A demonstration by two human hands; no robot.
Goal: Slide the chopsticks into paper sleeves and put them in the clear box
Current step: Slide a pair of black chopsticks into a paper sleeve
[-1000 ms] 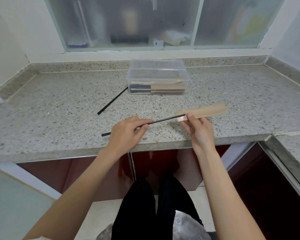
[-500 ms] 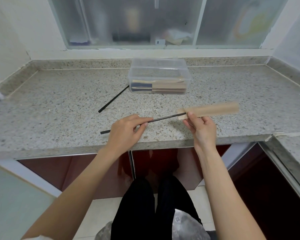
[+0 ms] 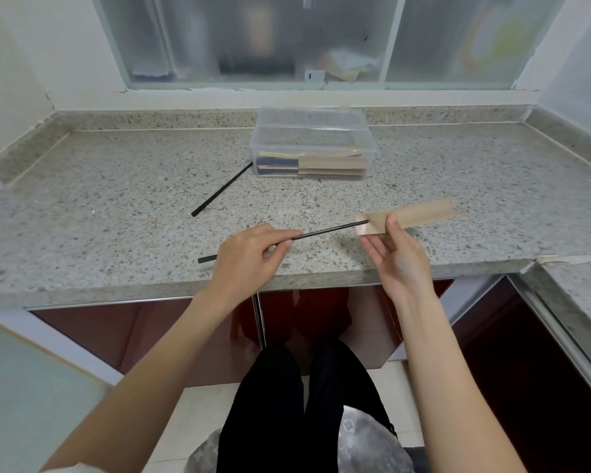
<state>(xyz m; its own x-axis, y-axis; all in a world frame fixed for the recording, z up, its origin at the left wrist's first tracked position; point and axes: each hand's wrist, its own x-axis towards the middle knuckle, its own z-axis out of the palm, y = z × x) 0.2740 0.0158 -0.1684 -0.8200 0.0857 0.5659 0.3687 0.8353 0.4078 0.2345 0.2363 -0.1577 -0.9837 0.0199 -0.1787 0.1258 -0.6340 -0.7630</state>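
Your left hand (image 3: 249, 256) pinches the chopstick (image 3: 325, 231); its tip points right into the paper sleeve (image 3: 413, 216) (mouth pinched by your right hand (image 3: 398, 257)), axes nearly aligned.

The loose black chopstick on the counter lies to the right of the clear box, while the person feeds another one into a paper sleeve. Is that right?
Not quite. The head view shows the loose black chopstick lying left of the clear box, one end near its left wall. The rest holds: the left hand feeds another chopstick into the paper sleeve held by the right hand.
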